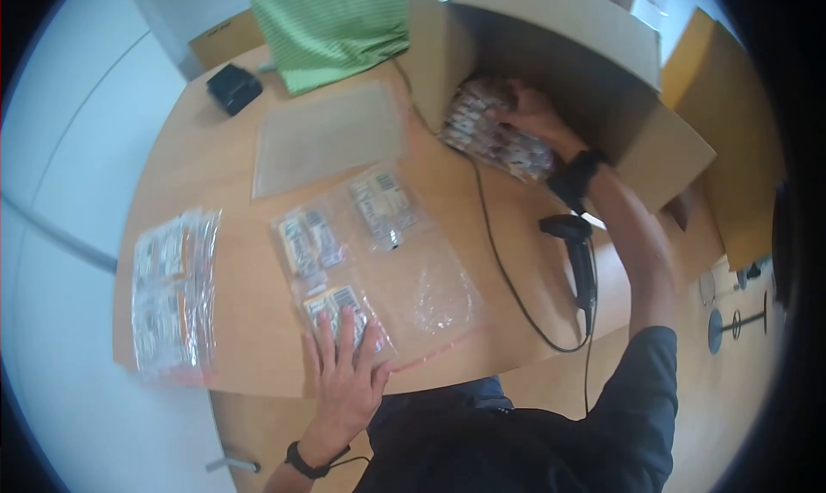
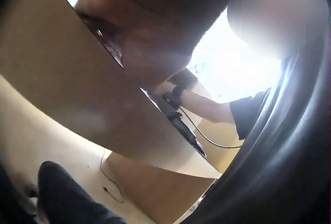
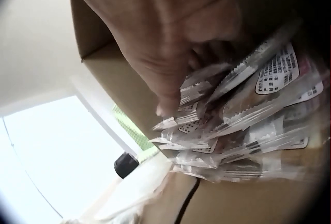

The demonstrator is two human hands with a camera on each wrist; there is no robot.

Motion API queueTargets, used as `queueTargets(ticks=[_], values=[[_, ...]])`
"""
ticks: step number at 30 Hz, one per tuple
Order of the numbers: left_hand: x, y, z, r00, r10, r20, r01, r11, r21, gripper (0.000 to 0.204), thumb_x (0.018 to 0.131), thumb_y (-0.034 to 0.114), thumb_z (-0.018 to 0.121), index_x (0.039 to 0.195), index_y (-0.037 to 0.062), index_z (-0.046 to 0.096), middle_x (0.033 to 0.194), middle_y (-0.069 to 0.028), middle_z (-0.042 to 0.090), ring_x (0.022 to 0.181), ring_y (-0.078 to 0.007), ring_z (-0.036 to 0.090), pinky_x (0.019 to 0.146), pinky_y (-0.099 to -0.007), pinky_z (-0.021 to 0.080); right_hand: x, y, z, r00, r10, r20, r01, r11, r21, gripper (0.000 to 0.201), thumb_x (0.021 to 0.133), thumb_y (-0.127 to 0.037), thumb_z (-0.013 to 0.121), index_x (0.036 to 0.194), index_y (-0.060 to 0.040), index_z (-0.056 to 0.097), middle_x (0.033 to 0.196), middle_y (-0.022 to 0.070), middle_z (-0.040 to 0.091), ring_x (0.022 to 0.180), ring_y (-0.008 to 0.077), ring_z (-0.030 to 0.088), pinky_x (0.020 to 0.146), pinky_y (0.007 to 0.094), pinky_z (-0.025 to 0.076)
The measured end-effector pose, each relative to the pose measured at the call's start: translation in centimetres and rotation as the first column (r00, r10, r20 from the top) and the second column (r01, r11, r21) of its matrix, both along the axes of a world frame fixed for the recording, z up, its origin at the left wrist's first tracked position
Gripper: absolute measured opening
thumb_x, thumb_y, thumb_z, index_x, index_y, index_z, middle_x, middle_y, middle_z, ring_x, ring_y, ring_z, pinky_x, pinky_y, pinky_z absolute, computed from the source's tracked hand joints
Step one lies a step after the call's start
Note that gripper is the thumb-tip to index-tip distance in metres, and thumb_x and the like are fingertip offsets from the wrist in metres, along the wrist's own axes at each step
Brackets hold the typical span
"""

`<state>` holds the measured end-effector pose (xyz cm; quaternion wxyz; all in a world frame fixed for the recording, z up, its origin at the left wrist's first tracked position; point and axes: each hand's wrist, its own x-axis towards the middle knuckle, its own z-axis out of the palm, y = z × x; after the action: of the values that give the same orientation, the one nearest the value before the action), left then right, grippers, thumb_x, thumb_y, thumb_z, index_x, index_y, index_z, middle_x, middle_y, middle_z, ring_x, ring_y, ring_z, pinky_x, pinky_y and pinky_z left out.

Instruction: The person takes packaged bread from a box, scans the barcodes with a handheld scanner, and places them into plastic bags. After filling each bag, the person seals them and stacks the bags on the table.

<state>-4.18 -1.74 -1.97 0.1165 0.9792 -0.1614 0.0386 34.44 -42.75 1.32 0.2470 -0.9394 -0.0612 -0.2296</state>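
Worktop (image 1: 525, 235): supporting everything within reach.
Cardboard box (image 1: 551, 15): facing the person, apparently easing access.
Clear plastic bag (image 1: 422, 278): lying flat.
Left hand (image 1: 344, 381): open, seemingly steadying a labelled packet (image 1: 340, 298).
Right hand (image 1: 538, 119): curling round wrapped packets (image 1: 473, 127) at the box's mouth.

left hand (image 1: 344, 394): palm down, fingers (image 1: 346, 334) spread | right hand (image 1: 532, 114): fingers curled, arm (image 1: 635, 243) extended

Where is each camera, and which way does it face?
Head: worn on the head, looks forward and down at the table; left hand and right hand show.
Left wrist: sits there, looks past that hand and the table's edge; right arm, clothing show.
Right wrist: sits there, looks along its hand at packets.
Head and right wrist share carton, green cloth.
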Motion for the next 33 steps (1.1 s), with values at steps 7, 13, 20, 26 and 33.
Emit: queueTargets(ticks=[7,13,20,26,33], values=[[0.2,-0.2,1.5,1.0,-0.012,0.004,0.012,1.0,-0.023,0.081,0.1,0.047,0.062,0.162,0.0052,0.03,0.169,-0.0273,0.02,0.155,-0.0513,0.016,0.12,-0.071,0.015,-11.9,3.8,7.1,0.979,0.114,0.167,-0.055,0.944,-0.325,0.04,0.087,-0.004,0.06,0.126,-0.0034,0.069,0.111,0.0223,0.074,0.102,0.0405,0.071,0.086,0.0478,0.058],[4.9,-5.2,5.6,0.545,-0.808,-0.224,-0.684,-0.274,-0.676,0.075,0.104,0.049,0.06,0.156,0.0005,0.035,0.158,-0.0212,0.043,0.144,-0.0339,0.045,0.119,-0.0504,0.038,-29.9,10.4,7.7,0.664,0.604,0.441,-0.282,0.748,-0.6,0.037,0.085,-0.016,0.073,0.121,-0.0063,0.075,0.122,0.0121,0.073,0.111,0.0292,0.071,0.095,0.0387,0.057],[9.7,-7.2,7.1,0.696,-0.567,-0.441,-0.419,0.178,-0.89,0.04,0.111,0.021,0.052,0.144,-0.0016,0.047,0.134,-0.0123,0.063,0.12,-0.0173,0.063,0.102,-0.0348,0.053,-34.9,3.5,3.7,0.967,-0.126,0.221,0.161,0.976,-0.15,0.067,0.084,-0.033,0.083,0.136,0.0014,0.059,0.117,0.0179,0.069,0.103,0.0338,0.068,0.083,0.0431,0.055],[13.4,-9.1,7.9,0.665,-0.575,-0.477,-0.288,0.391,-0.874,0.042,0.112,0.026,0.05,0.142,-0.0025,0.049,0.129,-0.0105,0.066,0.115,-0.015,0.066,0.098,-0.0325,0.056,-29.0,-1.3,-0.9,0.907,0.143,-0.397,0.152,0.766,0.625,0.06,0.087,-0.018,0.074,0.138,0.003,0.051,0.098,0.016,0.067,0.084,0.0271,0.068,0.076,0.0389,0.055],[15.3,-8.5,9.7,0.718,-0.493,-0.491,-0.264,0.46,-0.848,0.042,0.112,0.028,0.049,0.142,-0.0016,0.05,0.124,-0.0088,0.067,0.106,-0.0125,0.067,0.092,-0.03,0.057,-32.7,4.4,4.0,0.927,0.375,0.032,-0.357,0.85,0.387,0.083,0.081,-0.009,0.076,0.154,-0.0079,0.037,0.131,0.0228,0.066,0.11,0.0404,0.071,0.093,0.0439,0.058]])
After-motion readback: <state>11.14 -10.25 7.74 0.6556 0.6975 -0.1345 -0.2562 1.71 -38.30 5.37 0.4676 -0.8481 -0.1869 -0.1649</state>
